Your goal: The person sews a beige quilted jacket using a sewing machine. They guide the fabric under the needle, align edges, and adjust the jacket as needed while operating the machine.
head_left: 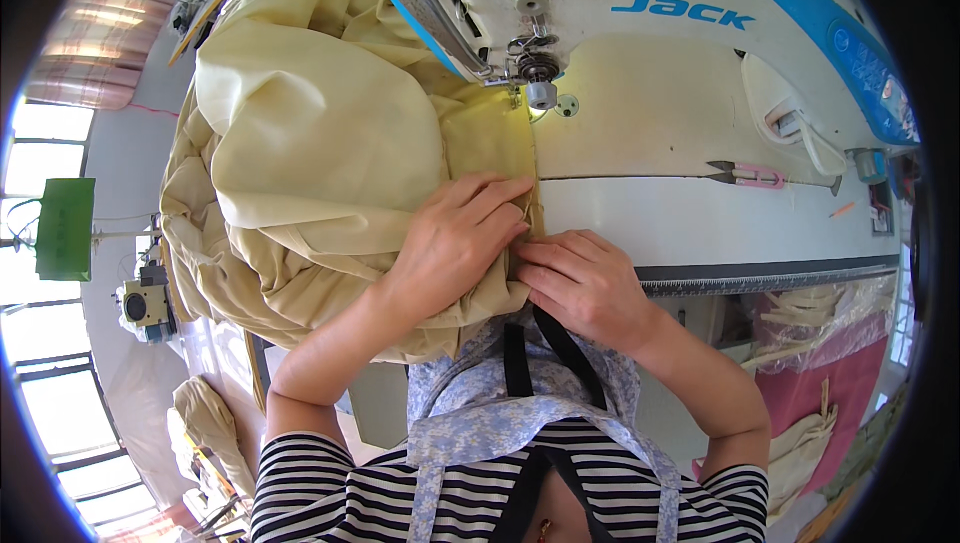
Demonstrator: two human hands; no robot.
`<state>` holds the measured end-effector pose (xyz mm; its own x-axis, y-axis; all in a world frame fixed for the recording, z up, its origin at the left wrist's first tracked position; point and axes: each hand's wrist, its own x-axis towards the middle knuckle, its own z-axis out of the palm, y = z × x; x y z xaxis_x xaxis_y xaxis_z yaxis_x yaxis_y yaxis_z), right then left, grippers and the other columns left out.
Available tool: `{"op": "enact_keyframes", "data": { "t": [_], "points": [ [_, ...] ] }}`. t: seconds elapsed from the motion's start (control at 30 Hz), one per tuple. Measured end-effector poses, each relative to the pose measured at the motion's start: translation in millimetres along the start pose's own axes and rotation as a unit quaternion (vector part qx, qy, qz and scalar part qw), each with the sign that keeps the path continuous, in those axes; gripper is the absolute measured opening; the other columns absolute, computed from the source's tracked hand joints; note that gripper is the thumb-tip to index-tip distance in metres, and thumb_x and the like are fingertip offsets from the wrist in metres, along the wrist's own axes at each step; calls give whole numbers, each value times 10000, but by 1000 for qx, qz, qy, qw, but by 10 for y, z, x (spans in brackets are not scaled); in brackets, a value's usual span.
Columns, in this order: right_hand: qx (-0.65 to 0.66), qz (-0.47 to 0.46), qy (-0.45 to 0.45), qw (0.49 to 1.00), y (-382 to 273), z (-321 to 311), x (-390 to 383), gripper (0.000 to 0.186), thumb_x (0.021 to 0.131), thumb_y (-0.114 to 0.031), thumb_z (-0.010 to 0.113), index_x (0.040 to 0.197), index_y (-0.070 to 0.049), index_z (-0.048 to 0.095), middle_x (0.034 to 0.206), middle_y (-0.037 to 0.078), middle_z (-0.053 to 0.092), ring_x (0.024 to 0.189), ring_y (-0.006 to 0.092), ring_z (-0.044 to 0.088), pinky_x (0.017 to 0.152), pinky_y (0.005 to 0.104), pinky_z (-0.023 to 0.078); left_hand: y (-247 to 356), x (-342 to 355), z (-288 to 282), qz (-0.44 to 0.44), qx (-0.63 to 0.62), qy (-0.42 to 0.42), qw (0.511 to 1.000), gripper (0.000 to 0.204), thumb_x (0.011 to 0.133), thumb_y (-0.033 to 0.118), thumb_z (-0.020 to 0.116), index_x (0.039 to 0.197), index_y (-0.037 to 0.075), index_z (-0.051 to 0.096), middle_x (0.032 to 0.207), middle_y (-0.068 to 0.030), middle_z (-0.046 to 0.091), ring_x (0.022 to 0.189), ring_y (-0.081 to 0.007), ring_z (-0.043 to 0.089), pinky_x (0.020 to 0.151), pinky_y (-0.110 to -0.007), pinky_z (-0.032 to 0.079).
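A large heap of pale yellow fabric (320,133) covers the left of the sewing machine table. Its right edge runs straight up to the needle area of the white and blue sewing machine (650,53), where a small lamp lights it. My left hand (465,228) lies over the fabric, fingers bent together on its edge. Close beside it, my right hand (580,278) pinches the same edge near the table's front. The fingertips of both hands almost meet, and the cloth between them is partly hidden.
Pink-handled thread snips (745,175) lie on the table (640,218) right of the fabric. A ruler strip (770,278) runs along the front edge. A white holder (790,123) stands by the machine's body. Bagged cloth (820,313) sits below at right; another machine (143,305) is at far left.
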<state>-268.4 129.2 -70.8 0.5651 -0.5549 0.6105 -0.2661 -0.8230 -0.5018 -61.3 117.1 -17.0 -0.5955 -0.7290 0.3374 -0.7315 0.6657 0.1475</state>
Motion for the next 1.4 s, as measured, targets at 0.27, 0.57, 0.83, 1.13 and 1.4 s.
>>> {"op": "enact_keyframes", "data": {
  "t": [0.27,0.57,0.83,1.13,1.4],
  "points": [
    [-7,0,9,1000,30,15,17,198,733,-117,789,893,-77,680,1030,39,702,923,213,664,839,351,541,-152,-19,15,31,-54,-11,998,148,796,88,765,906,34,681,1160,-64,727,1083,-272,664,930,-427,523],
    [-34,23,-25,999,198,72,337,181,730,-81,756,898,-60,692,951,48,685,890,233,653,829,362,532,-808,164,137,85,-101,-15,991,169,865,121,752,1009,37,729,1079,-53,745,946,-275,659,901,-403,495],
    [-6,-136,-63,989,-263,476,231,234,790,-142,670,1002,-47,700,1067,76,670,1065,270,622,938,396,527,-658,38,-437,-30,-171,29,984,287,906,251,741,1097,39,712,1059,-135,701,1010,-340,655,899,-447,522],
    [241,49,-110,963,-384,127,-188,271,869,-123,695,1134,-63,710,1114,78,689,1014,232,653,896,387,526,-510,-814,-809,-152,-31,38,987,187,915,87,713,1088,19,691,1092,-139,685,982,-325,647,880,-385,524],
    [493,333,101,797,-103,242,532,391,983,-24,503,1367,8,572,1287,104,655,1169,201,638,1044,345,496,-157,-188,-1186,-210,-107,43,971,125,1007,149,641,1060,36,654,801,-126,649,677,-263,619,665,-344,502]
  ]
}}
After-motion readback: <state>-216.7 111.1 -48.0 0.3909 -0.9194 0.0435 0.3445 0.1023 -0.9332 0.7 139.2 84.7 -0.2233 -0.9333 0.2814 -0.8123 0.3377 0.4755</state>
